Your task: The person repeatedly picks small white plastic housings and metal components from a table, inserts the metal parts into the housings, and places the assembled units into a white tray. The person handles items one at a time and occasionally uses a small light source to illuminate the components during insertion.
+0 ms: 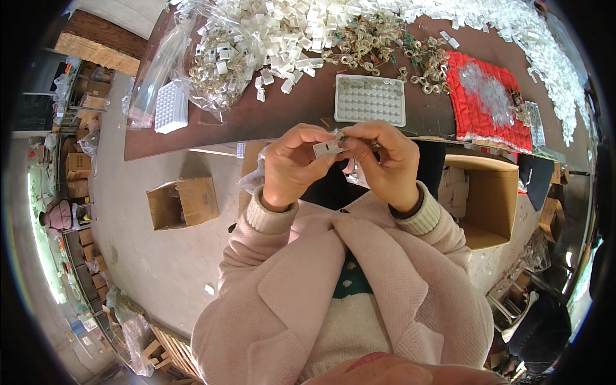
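Note:
My left hand [290, 164] pinches a small white plastic housing [325, 149] with a dark slot in its face, in front of my chest near the table edge. Against the housing's upper end my right hand [390, 163] closes finger and thumb on a small part that its fingers mostly hide. Just beyond my hands a white tray [370, 120] with rows of round pockets lies on the brown table [289, 115]. Behind it spreads a heap of small coiled-wire parts [369, 48], with a pile of white housings [301, 29] to its left.
A clear bag of parts [221, 70] and stacked white trays [171, 109] lie at the table's left. On the right, a red cloth [463, 96] bears clear small pieces [482, 90], with more white pieces [545, 48] beyond. Cardboard boxes stand below, left [197, 200] and right [491, 199].

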{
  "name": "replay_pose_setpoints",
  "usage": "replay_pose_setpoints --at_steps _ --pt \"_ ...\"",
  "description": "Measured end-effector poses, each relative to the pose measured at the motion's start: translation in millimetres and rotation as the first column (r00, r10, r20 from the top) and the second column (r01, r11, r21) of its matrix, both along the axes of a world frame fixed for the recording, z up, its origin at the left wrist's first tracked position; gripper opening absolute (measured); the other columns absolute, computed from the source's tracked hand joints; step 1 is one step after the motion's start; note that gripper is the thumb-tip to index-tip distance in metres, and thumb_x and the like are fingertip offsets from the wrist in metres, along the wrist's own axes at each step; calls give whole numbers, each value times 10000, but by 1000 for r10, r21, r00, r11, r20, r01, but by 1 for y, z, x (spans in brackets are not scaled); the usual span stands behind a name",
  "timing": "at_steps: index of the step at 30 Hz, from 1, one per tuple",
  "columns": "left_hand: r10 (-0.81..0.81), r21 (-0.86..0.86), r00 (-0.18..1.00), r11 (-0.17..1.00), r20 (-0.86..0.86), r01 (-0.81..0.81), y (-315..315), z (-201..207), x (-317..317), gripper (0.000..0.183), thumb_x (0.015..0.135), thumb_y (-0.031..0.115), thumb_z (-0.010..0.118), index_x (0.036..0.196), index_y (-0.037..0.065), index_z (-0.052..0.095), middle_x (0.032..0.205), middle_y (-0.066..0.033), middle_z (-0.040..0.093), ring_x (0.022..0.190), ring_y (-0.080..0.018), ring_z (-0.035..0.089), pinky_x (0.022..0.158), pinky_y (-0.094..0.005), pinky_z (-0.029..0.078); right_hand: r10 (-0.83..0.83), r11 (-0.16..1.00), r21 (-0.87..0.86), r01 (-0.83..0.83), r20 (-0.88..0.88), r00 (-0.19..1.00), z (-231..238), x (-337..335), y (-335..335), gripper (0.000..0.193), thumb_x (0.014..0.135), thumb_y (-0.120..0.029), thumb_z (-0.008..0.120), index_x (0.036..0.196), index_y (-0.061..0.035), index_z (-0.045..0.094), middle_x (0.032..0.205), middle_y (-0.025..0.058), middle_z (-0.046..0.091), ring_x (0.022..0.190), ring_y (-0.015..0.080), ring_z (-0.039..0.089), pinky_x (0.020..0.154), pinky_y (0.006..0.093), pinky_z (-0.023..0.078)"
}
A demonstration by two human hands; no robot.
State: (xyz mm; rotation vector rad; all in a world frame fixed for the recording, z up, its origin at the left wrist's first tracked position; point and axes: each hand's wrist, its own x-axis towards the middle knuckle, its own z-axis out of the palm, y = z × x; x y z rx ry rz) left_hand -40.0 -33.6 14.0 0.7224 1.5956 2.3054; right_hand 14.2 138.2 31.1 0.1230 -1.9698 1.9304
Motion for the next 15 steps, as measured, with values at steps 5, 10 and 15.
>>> replay_pose_setpoints --at_steps 5,10,15 --pt "31 73 1000 997 0 -31 11 -10 13 343 837 -175 671 1149 -41 627 1115 -119 641 1046 -196 644 897 -361 582 118 934 -346 -94 48 992 -3 3 -1 147 948 64 623 1091 62 657 972 97 689 815 133 688 706 249 574" --pt "113 171 979 975 169 -142 13 -13 19 253 876 -125 647 1110 -27 637 1085 -160 701 941 -232 695 842 -377 595 -17 980 -200 21 21 1000 2 5 4 143 894 75 680 1031 38 696 950 81 719 822 121 694 717 246 557" --pt "121 258 984 954 129 -151 14 -14 20 219 885 -111 654 1084 -21 636 1088 -186 707 963 -257 703 856 -386 597 -44 999 23 45 -29 999 8 6 2 168 828 79 721 982 11 724 906 88 731 782 140 701 679 245 541"
